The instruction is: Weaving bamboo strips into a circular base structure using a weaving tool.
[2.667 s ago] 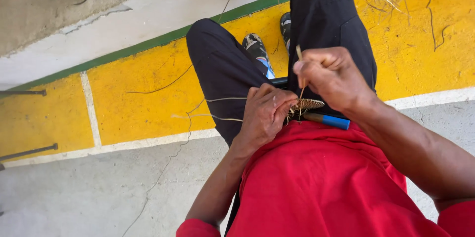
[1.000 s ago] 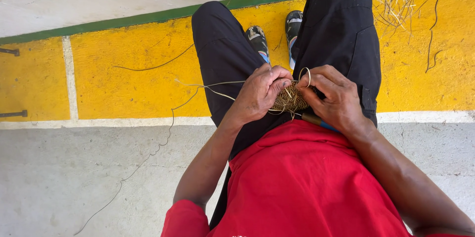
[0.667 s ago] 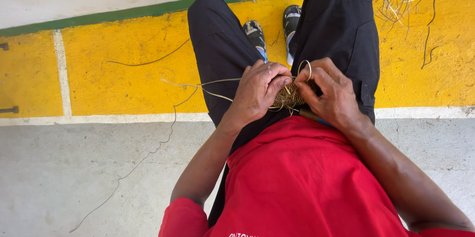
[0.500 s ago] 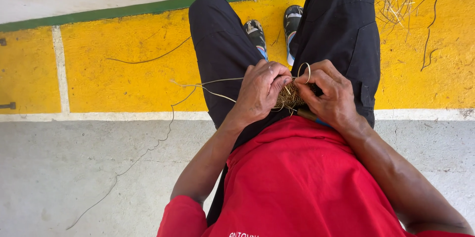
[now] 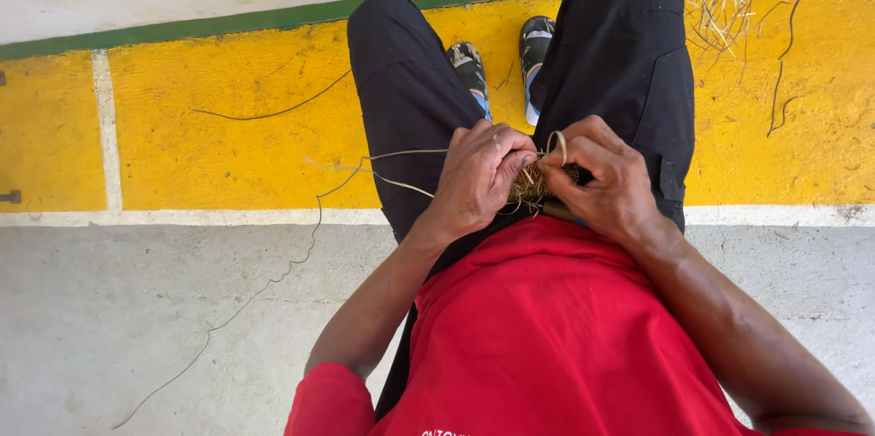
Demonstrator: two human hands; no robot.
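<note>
Over the lap, between both knees, the left hand [image 5: 478, 176] and the right hand [image 5: 606, 181] are closed around a small woven fibre piece [image 5: 529, 185], with fingers pinching its strands. Only a little knot is woven, so I judge most work remains; long loose fibres [image 5: 365, 167] hang left. Beyond, the yellow painted floor [image 5: 210, 126] gives free room

Both hands pinch small woven straw piece over lap.
Left hand [image 5: 478, 176] and right hand [image 5: 606, 181] grip straw bundle [image 5: 529, 185]; loose strand [image 5: 401, 155] trails left; black trousers [image 5: 629, 53], yellow floor [image 5: 219, 126].
</note>
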